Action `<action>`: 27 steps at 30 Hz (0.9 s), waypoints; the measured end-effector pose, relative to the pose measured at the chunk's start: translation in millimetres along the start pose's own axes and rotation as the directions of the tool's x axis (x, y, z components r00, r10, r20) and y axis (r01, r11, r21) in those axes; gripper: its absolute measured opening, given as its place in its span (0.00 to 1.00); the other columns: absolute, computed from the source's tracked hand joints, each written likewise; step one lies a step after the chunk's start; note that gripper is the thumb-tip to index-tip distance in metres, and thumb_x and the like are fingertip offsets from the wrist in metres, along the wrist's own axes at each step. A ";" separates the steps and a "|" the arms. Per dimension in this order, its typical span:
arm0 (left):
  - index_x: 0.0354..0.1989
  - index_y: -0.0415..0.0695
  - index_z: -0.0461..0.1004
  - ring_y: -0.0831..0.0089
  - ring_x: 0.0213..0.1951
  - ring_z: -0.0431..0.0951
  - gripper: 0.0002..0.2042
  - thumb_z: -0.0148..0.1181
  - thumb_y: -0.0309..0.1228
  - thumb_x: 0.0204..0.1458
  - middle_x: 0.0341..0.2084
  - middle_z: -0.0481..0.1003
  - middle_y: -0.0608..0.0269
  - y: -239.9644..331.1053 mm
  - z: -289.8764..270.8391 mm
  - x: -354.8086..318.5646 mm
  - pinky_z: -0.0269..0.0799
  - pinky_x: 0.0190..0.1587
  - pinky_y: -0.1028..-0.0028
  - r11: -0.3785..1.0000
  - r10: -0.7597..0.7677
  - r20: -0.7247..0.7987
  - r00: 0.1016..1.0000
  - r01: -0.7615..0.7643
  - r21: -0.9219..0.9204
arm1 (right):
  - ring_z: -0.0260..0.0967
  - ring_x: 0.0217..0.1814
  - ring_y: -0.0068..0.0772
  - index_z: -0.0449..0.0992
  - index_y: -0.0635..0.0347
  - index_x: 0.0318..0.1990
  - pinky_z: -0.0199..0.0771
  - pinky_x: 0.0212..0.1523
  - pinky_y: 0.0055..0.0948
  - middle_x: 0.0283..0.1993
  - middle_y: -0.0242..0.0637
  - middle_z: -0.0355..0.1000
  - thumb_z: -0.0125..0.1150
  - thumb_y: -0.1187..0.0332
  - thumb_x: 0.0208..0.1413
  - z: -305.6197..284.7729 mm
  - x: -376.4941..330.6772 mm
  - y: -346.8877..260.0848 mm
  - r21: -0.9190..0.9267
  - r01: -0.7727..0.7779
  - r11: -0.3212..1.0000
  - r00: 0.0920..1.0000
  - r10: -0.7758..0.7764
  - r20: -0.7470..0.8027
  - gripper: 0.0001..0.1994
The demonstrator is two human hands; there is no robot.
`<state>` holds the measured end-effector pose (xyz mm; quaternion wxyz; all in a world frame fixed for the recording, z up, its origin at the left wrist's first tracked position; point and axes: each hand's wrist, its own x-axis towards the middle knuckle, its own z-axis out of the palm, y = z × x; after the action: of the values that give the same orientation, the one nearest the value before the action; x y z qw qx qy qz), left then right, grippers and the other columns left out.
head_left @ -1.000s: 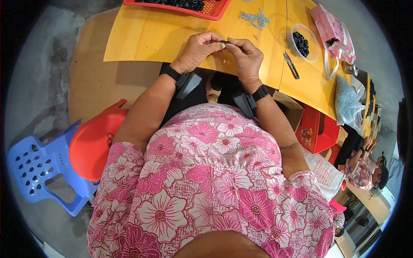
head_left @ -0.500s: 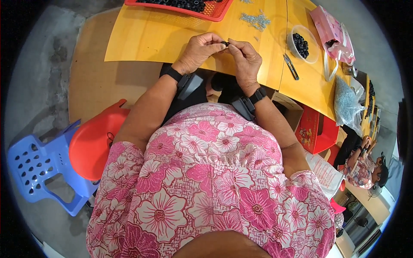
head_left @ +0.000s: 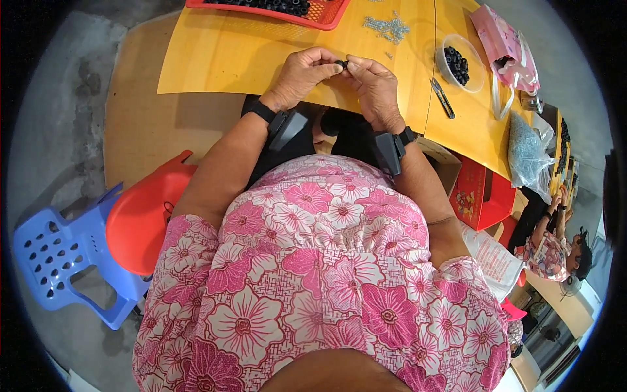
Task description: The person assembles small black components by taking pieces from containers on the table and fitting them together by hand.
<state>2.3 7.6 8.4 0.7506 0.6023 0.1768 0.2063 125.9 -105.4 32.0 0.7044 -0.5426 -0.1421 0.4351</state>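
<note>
Together, the left hand point(head_left: 300, 75) and right hand point(head_left: 379, 90) pinch a black part point(head_left: 341, 65) over the table point(head_left: 222, 65).

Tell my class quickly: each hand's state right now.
Left hand: closed, pinching a small black piece.
Right hand: up against that piece; whether it grips cannot be told.
</note>
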 end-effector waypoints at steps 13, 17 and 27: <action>0.39 0.38 0.73 0.80 0.34 0.74 0.07 0.57 0.27 0.54 0.31 0.76 0.65 -4.9 0.3 1.9 0.70 0.40 0.81 0.998 0.026 0.001 1.000 -0.026 -0.050 | 0.73 0.37 0.32 0.74 0.70 0.43 0.76 0.46 0.33 0.36 0.42 0.74 0.55 0.77 0.55 -11.2 5.4 -2.0 0.148 -0.140 0.979 0.973 0.109 0.202 0.09; 0.39 0.38 0.73 0.81 0.34 0.74 0.07 0.58 0.27 0.54 0.31 0.76 0.66 -4.3 1.9 1.7 0.70 0.40 0.81 0.998 0.035 -0.017 0.999 -0.036 -0.052 | 0.73 0.38 0.32 0.74 0.70 0.42 0.76 0.46 0.33 0.36 0.42 0.74 0.56 0.76 0.55 -10.3 5.1 0.7 0.057 -0.066 0.996 0.987 0.057 0.152 0.09; 0.39 0.39 0.74 0.82 0.34 0.73 0.08 0.59 0.28 0.53 0.31 0.75 0.67 -1.6 1.6 -1.5 0.70 0.40 0.82 0.997 0.047 -0.036 0.998 -0.045 0.059 | 0.72 0.36 0.32 0.74 0.70 0.42 0.77 0.45 0.34 0.35 0.41 0.74 0.56 0.76 0.55 -14.8 6.6 3.0 0.127 -0.132 0.983 0.973 0.104 0.206 0.08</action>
<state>2.0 5.2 7.1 0.7246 0.6237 0.1826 0.2296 138.4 -109.7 22.1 0.6957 -0.4532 -0.1483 0.5373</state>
